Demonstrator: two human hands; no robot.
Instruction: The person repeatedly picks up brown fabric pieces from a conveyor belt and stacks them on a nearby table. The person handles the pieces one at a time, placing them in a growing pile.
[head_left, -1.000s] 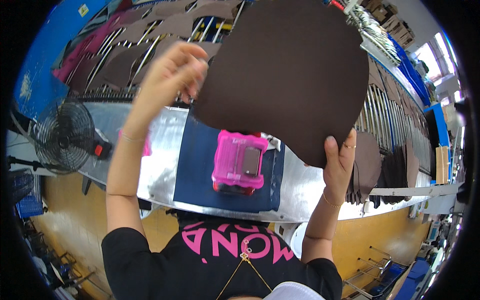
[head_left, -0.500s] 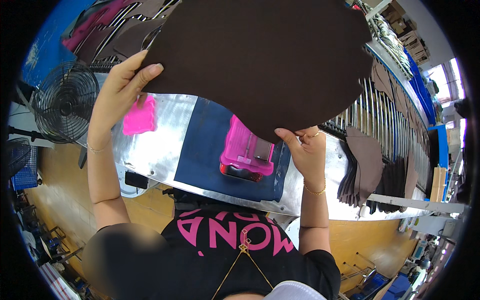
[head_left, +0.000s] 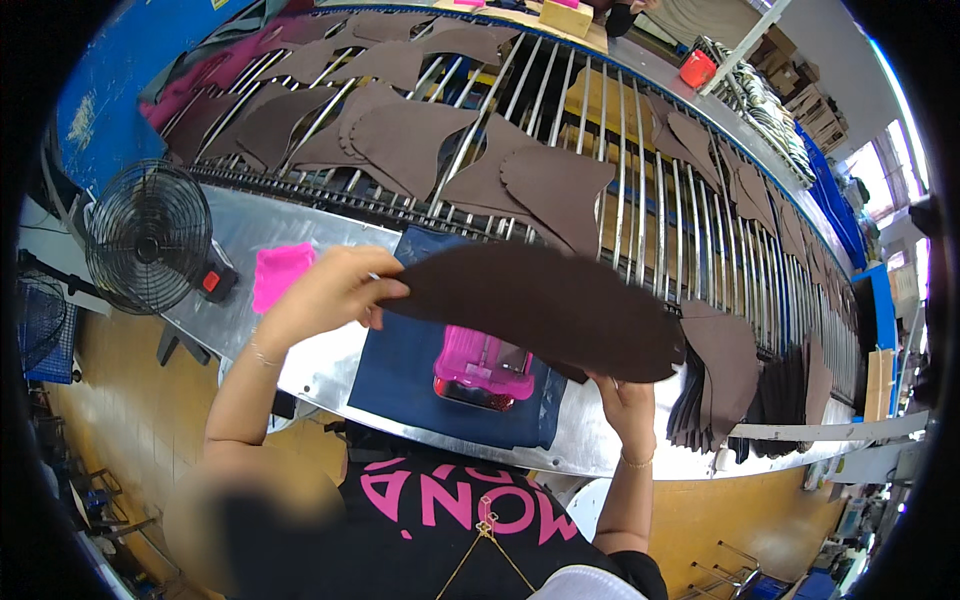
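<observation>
A dark brown cut fabric panel (head_left: 540, 300) with a curved outline is stretched between my two hands, tilted above the bench. My left hand (head_left: 325, 300) pinches its left end between thumb and fingers. At the lower right edge, my right hand (head_left: 630, 412) grips the same panel, its fingertips partly hidden beneath it. Below the panel, a pink plastic holder (head_left: 465, 372) with a dark red base stands on a dark blue mat (head_left: 400, 395), its upper part covered by the panel. Close to my left hand lies a bright pink piece (head_left: 283, 272) on the metal tabletop.
Beyond the bench runs a conveyor of metal bars (head_left: 625, 190) carrying several brown panels (head_left: 400, 135). Stacked brown panels (head_left: 722, 360) hang at the right by a pale bar (head_left: 840, 431). A black fan (head_left: 148, 245) stands at the left. A person's arm (head_left: 625, 15) shows at the far side.
The panel has come down and toward me, from raised and spread wide to tilted nearly edge-on. Both hands moved lower with it, and the conveyor behind now shows.
</observation>
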